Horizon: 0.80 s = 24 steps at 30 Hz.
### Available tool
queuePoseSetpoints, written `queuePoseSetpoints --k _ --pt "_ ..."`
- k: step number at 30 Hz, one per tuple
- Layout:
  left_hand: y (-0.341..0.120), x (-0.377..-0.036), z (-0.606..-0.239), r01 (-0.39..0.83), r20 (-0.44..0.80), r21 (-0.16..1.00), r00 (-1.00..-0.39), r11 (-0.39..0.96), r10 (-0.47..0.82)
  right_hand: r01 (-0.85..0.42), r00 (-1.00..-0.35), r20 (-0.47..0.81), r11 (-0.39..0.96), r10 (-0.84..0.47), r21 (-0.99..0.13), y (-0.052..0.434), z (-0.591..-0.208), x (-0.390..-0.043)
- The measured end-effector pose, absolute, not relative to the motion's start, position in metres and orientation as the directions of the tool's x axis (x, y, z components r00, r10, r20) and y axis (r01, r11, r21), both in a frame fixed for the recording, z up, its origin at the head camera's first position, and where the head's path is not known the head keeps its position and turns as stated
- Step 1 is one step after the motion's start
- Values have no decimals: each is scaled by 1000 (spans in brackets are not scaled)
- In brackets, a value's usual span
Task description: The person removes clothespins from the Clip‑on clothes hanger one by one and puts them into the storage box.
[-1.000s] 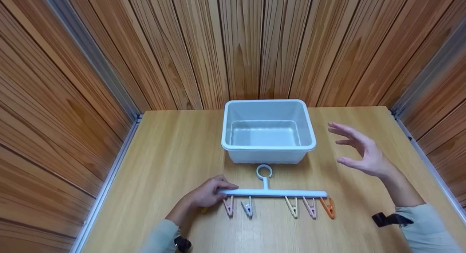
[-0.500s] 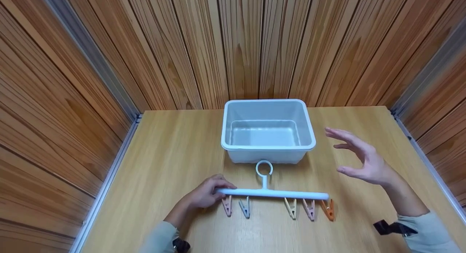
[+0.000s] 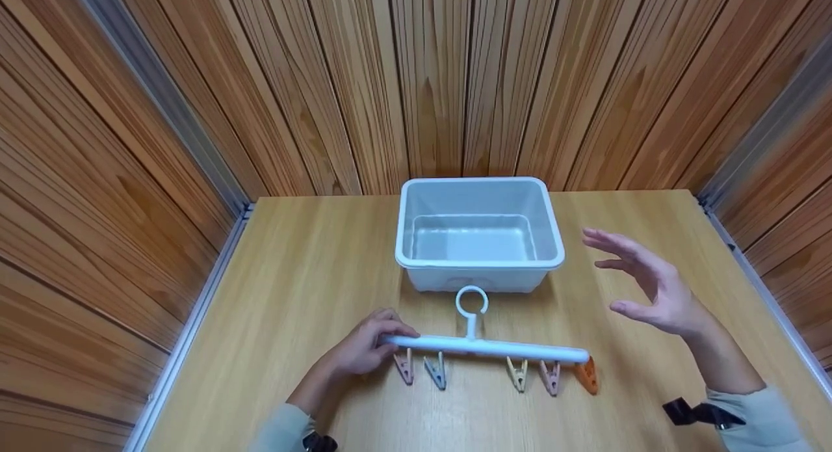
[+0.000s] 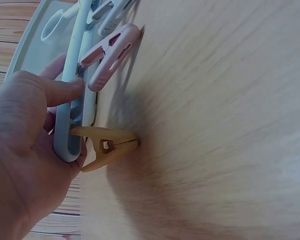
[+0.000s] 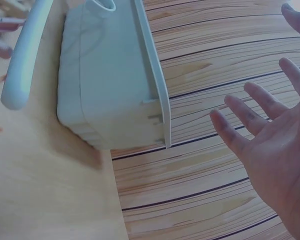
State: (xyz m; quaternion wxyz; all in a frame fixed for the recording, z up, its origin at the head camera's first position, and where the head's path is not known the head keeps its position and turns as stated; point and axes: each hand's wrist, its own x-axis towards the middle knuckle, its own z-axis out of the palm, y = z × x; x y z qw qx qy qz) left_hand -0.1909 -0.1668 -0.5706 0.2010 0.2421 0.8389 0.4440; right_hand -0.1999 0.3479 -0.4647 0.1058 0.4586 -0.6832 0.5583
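Observation:
A pale blue clip hanger (image 3: 484,345) with a ring hook lies across the wooden table (image 3: 305,270), its left end raised a little. Several clothes pegs hang from its bar: pink, blue, cream, pink and an orange peg (image 3: 587,376) at the right end. My left hand (image 3: 364,345) grips the bar's left end (image 4: 70,125), beside a yellow peg (image 4: 107,146) and a pink peg (image 4: 112,52). My right hand (image 3: 643,279) hovers open to the right of a white plastic tub (image 3: 478,234), fingers spread (image 5: 250,112), holding nothing.
The empty tub stands behind the hanger, near the back wall. Wood-panelled walls (image 3: 422,81) close in the table at the back and both sides, with metal rails (image 3: 195,322) along the side edges. Bare tabletop lies left of the tub.
The left hand has lifted and pushed the hanger slightly toward the tub, tilting its right end down. The right hand drifted a little lower, still open.

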Motion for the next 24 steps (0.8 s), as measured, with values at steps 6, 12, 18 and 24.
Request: queuePoseSetpoints --k 6,12,18,24 --pt "-173 -187 -568 202 -106 869 -815 452 569 -731 -544 715 -172 -439 -661 340 -469 -198" --pt "-178 -183 -567 239 -56 871 -820 430 569 -723 -563 733 -204 -382 -660 332 -476 -195" --pt "-182 -180 -562 221 -40 890 -834 399 550 -712 -575 731 -215 -368 -668 328 -480 -194" --pt "-186 -178 -551 210 -7 913 -850 351 527 -696 -569 747 -282 -344 -660 325 -480 -194"
